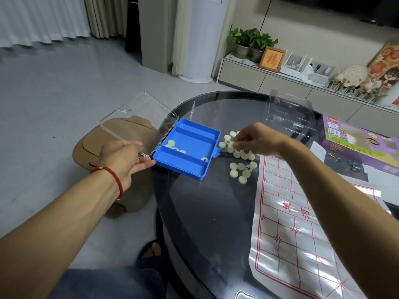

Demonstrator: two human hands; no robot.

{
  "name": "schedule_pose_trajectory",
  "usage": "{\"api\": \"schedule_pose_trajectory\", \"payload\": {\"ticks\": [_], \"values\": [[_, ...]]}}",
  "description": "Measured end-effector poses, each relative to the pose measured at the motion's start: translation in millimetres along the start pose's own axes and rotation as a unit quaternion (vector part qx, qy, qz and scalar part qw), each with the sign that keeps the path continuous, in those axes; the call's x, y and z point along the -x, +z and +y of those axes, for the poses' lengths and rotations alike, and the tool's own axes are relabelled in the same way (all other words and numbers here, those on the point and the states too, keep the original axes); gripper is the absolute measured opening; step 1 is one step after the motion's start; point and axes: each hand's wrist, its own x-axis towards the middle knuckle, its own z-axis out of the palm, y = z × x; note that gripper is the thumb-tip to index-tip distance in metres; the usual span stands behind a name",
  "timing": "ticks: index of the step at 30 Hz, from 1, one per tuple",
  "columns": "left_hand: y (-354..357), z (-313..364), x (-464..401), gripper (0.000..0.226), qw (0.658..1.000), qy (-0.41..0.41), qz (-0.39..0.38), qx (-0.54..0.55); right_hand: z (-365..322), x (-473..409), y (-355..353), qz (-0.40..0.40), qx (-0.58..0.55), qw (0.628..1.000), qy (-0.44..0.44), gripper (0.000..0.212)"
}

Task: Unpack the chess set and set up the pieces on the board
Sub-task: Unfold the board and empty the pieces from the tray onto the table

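Pale grey floor (54, 93), white curtains (41, 18) at left, a low cabinet (269, 79) bearing potted plants (250, 41) along the beige wall (313, 29).

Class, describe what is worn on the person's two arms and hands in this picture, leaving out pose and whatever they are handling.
The left hand and forearm are bare of any sleeve, with a thin red cord bracelet round the wrist, carrying a small gold-coloured bead. The right hand and forearm are also sleeveless, and no bracelet, watch, ring or glove shows on that side.
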Motion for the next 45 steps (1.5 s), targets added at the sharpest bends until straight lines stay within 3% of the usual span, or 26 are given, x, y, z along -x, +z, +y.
{"api": "schedule_pose_trajectory", "payload": {"ticks": [4, 14, 21, 24, 27, 30, 36, 41, 45], "values": [[-2, 1, -1, 0.009, 1.000, 0.001, -0.001, 0.000, -12, -2, 22, -0.010, 0.043, 0.999, -0.024, 0.013], [-9, 1, -1, 0.013, 1.000, 0.007, 0.007, 0.003, -23, 2, 32, 0.088, 0.174, 0.975, -0.105, 0.010], [-9, 2, -2, 0.010, 1.000, 0.003, 0.001, 0.008, -49, 8, 31, 0.145, 0.119, 0.966, -0.180, 0.011], [-9, 1, -2, 0.011, 1.000, 0.005, 0.002, 0.005, -70, 10, 40, 0.101, 0.098, 0.965, -0.221, 0.020], [-8, 1, -1, 0.013, 1.000, 0.003, 0.005, 0.002, -78, 4, 57, 0.004, 0.186, 0.953, -0.238, 0.032], [-7, 0, -1, 0.012, 1.000, -0.002, 0.013, 0.008, -77, 0, 61, -0.010, 0.229, 0.945, -0.231, 0.030], [-4, 2, 1, 0.011, 1.000, -0.011, 0.010, 0.015, -83, 0, 46, -0.055, 0.168, 0.962, -0.210, 0.024], [-10, 3, 0, 0.010, 1.000, -0.007, 0.008, 0.017, -63, 6, 17, 0.072, 0.046, 0.984, -0.157, 0.016], [-10, 4, -1, 0.013, 1.000, -0.002, 0.006, 0.017, -31, 24, 14, 0.032, 0.078, 0.989, -0.121, 0.015]]}}
